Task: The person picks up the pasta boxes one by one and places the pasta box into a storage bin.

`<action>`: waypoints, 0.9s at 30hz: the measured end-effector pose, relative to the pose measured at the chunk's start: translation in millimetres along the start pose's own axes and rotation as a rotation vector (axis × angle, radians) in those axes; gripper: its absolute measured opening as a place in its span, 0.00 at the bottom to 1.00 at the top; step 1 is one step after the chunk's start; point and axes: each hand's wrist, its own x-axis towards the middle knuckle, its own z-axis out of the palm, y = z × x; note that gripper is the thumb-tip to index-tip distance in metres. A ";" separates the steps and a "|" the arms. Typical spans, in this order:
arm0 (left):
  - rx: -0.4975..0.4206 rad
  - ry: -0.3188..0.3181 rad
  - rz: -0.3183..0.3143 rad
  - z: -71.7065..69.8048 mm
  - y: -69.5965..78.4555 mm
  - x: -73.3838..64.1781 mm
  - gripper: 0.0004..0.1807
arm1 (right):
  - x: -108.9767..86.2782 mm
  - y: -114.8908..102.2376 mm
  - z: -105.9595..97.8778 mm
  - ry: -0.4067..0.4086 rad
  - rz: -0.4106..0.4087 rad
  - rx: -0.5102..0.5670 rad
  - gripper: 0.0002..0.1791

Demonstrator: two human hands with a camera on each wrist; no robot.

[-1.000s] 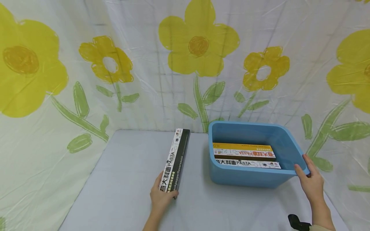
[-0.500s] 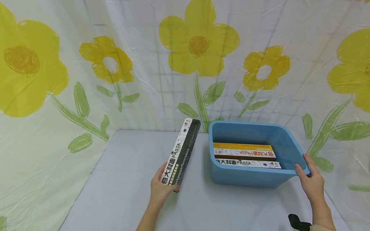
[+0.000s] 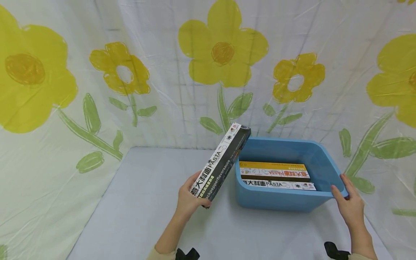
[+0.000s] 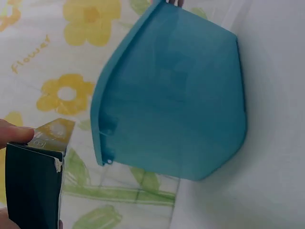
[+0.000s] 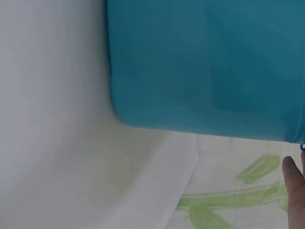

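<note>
My left hand grips the near end of a long black-and-white pasta box, which is raised and tilted, its far end beside the left rim of a blue bin. In the left wrist view the dark end of that pasta box shows between thumb and fingers, apart from the bin. At the bin's front right corner my right hand holds the rim, thumb in front and a finger along the side. Inside the bin lie a yellow-topped pasta box and a white-sided pasta box.
The bin stands on a table with a pale cover. Behind the table hangs a white curtain printed with yellow flowers. Black wrist straps show at both sleeves.
My left hand has lifted the pasta box and carried it right, and the box leans further toward the bin. The right hand and the bin have stayed in place.
</note>
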 end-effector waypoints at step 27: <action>0.145 -0.565 -0.078 44.7 71.3 67.2 0.48 | -0.9 -1.2 0.1 0.019 0.001 -0.020 0.34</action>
